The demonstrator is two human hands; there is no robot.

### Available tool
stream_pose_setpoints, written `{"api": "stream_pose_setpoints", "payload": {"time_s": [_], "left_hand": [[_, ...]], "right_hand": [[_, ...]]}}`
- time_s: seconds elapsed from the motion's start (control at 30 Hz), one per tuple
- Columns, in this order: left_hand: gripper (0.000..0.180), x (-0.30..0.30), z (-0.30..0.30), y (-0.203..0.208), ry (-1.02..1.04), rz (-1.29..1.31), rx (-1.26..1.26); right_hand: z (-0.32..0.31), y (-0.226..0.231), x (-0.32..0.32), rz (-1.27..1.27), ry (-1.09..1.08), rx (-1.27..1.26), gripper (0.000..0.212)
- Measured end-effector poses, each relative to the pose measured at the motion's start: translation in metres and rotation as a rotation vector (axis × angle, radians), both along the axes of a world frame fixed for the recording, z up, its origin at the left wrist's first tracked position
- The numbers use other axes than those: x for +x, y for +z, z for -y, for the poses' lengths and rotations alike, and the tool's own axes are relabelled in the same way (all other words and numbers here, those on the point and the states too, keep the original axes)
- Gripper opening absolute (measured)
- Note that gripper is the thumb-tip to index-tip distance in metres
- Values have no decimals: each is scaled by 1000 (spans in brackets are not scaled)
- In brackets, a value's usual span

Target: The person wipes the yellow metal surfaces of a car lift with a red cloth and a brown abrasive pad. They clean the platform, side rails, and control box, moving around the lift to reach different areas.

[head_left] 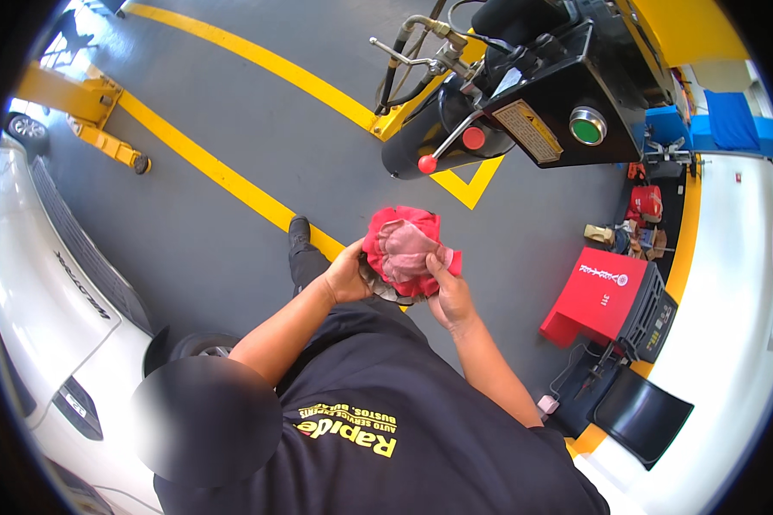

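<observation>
A bunched red and pink cloth [406, 251], with greyish fabric showing along its lower edge, is held in front of my body. My left hand [347, 273] grips it from the left side, its fingers partly hidden beneath the folds. On the other side my right hand [448, 294] pinches it, thumb on top of the pink part. Whether anything is wrapped inside the cloth cannot be seen.
Ahead to the right stands a black machine box with a green button [587, 126] and a red-knobbed lever [428, 164]. A white car [60, 283] is on the left, near a yellow lift arm [103, 142]. At right are a red machine [597, 296] and a white vehicle [730, 283].
</observation>
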State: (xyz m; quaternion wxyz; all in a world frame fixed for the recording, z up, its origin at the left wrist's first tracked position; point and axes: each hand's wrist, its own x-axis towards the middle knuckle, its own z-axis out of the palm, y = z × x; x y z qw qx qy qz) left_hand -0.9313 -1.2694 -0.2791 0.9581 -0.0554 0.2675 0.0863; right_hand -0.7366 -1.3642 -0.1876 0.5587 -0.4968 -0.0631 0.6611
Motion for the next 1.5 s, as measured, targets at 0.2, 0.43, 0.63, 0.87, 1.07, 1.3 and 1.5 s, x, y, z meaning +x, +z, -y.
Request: {"api": "stream_pose_setpoints", "payload": {"time_s": [0.2, 0.43, 0.63, 0.87, 1.07, 1.3, 1.5], "left_hand": [[60, -5, -1, -18, 147, -45, -109], [50, 34, -107, -8, 473, -198, 782], [38, 156, -162, 64, 512, -669, 1940], [40, 168, -182, 69, 656, -765, 1990], [63, 134, -171, 30, 421, -656, 1825], [51, 173, -179, -79, 431, -736, 1446], [38, 206, -234, -221, 459, -830, 1908]], "right_hand": [[11, -5, 64, 281, -166, 97, 42], [-27, 21, 128, 412, -398, -46, 43], [-36, 11, 100, 581, -185, -119, 42], [-57, 15, 81, 622, -227, -213, 39], [-86, 45, 95, 925, -389, -169, 35], [-155, 65, 68, 1121, -659, -113, 34], [-160, 37, 75, 1058, -509, -175, 31]]}}
